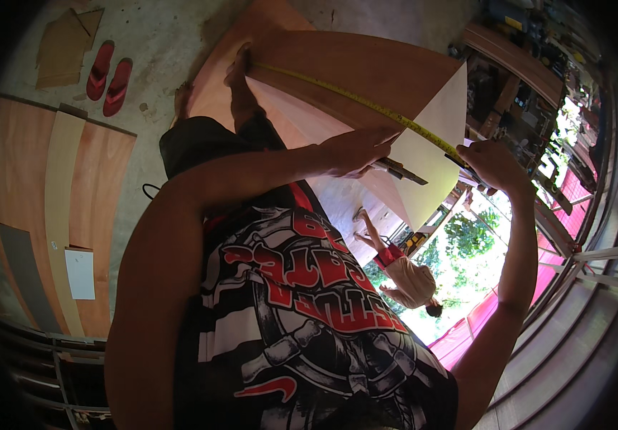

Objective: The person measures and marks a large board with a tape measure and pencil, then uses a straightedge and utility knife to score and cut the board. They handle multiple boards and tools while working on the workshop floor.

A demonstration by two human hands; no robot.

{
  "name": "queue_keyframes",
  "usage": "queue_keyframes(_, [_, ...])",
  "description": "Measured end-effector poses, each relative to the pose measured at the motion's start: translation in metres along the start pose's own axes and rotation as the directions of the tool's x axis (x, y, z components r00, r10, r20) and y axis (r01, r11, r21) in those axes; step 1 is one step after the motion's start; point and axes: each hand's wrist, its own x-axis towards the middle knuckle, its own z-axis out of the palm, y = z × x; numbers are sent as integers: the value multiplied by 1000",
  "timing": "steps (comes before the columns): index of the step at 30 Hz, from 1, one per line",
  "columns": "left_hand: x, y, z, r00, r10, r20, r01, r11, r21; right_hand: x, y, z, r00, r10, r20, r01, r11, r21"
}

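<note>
My left hand (pixel 359 149) is closed around a slim grey knife that looks like a utility knife (pixel 401 171), its blade end pointing right. The fingertips of that hand reach the edge of a yellow measuring tape (pixel 352 95). The tape is drawn out across a reddish-brown plywood sheet (pixel 366 61), from near my bare foot (pixel 238 63) to the right. At its right end my right hand (pixel 492 163) grips the dark tape measure case, mostly hidden by the fingers. A pale, brightly lit panel surface (pixel 434 136) lies under the tape between my hands.
Red flip-flops (pixel 117 87) and cardboard pieces (pixel 67 47) lie on the concrete floor at upper left. Plywood boards (pixel 18 186) lie further left. A cluttered workbench (pixel 513 72) stands at upper right. Another person (pixel 409 281) stands near the bright opening.
</note>
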Motion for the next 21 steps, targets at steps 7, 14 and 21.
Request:
queue_keyframes(7, [0,-6,-1,997,76,18,-78,987,143,-8,-1,0,998,-55,14,55,998,-26])
queue_keyframes(14, [6,-12,-7,986,25,168,-47,991,128,-2,11,7,986,-155,-61,156,988,19])
queue_keyframes(21, [7,-23,2,987,62,149,-89,979,181,-5,-4,-5,991,73,111,-72,997,-13])
